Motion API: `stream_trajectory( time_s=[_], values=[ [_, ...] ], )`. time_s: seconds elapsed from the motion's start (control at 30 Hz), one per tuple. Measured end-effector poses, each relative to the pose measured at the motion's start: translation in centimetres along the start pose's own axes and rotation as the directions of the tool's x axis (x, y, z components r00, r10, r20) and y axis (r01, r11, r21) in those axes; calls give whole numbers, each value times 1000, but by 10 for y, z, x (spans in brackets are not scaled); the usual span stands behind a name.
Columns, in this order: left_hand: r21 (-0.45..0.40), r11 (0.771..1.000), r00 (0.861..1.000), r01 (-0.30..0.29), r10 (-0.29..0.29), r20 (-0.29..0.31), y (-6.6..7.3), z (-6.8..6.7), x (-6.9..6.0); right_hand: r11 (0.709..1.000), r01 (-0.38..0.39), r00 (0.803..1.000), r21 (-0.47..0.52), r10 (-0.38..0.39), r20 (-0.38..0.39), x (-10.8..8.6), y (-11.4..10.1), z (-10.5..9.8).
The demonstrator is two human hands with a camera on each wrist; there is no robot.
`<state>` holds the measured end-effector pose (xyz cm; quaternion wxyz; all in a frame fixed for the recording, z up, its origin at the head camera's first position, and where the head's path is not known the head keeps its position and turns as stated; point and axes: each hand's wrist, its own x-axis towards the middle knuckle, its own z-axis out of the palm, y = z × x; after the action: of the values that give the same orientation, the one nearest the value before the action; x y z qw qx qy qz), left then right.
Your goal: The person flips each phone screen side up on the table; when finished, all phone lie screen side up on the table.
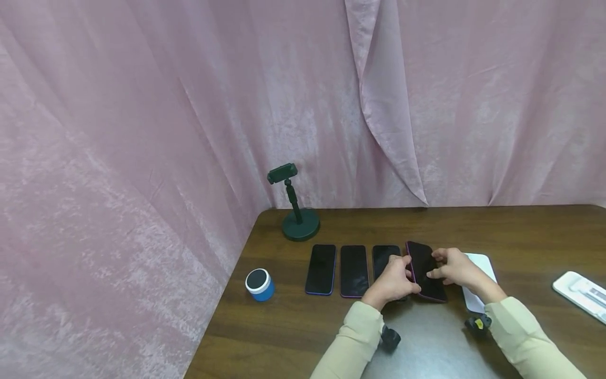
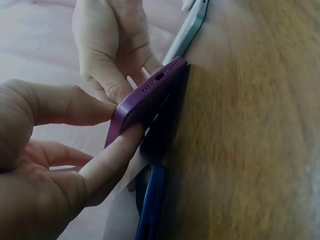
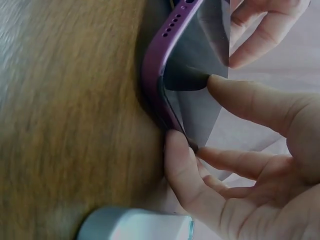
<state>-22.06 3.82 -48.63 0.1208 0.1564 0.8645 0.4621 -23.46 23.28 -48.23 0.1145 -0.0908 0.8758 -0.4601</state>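
Note:
A purple-edged smartphone (image 1: 428, 273) with a dark, reflective screen lies between my two hands. In the head view it is tilted, with its left edge lifted. My left hand (image 1: 395, 279) pinches that left edge between thumb and finger, as the left wrist view shows on the purple frame (image 2: 150, 85). On the opposite side, my right hand (image 1: 456, 268) holds the edge, its thumb (image 3: 240, 95) on the screen and a finger (image 3: 182, 160) at the frame. A blue-edged phone (image 2: 152, 200) lies beneath my left hand. Beside my right hand is a white phone-shaped item (image 1: 480, 263).
Two more dark-screened phones (image 1: 321, 269) lie in the row at left. A green phone stand (image 1: 300, 223) stands behind them. A blue-and-white jar (image 1: 260, 286) sits near the table's left edge. A white flat item (image 1: 579, 295) lies far right. Pink curtain (image 1: 303, 105) hangs behind.

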Motion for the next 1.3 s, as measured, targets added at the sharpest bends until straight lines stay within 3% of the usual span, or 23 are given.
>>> stream_trajectory(
  time_s=[0.2, 0.47, 0.67, 0.87, 1.3],
  values=[
    [160, 987, 1000, 7, -3, -25, 3, 2, -1, 1000, 0, 1000, -15, 0, 0, 0, 0, 0],
    [295, 955, 999, -31, 36, -12, 14, 0, -5, 999, -12, 1000, -35, 12, -5, -1, 0, -3],
    [282, 959, 999, -33, 43, -29, 16, -1, -6, 999, 4, 1000, -38, -5, -13, -1, 1, -1],
    [268, 963, 999, 10, 0, -38, 14, 2, -6, 998, 18, 999, -65, -21, -40, -1, 3, 2],
    [255, 965, 998, 68, -66, -15, 19, 7, -4, 991, -43, 998, -123, 37, -55, 1, -3, 4]
  ],
)
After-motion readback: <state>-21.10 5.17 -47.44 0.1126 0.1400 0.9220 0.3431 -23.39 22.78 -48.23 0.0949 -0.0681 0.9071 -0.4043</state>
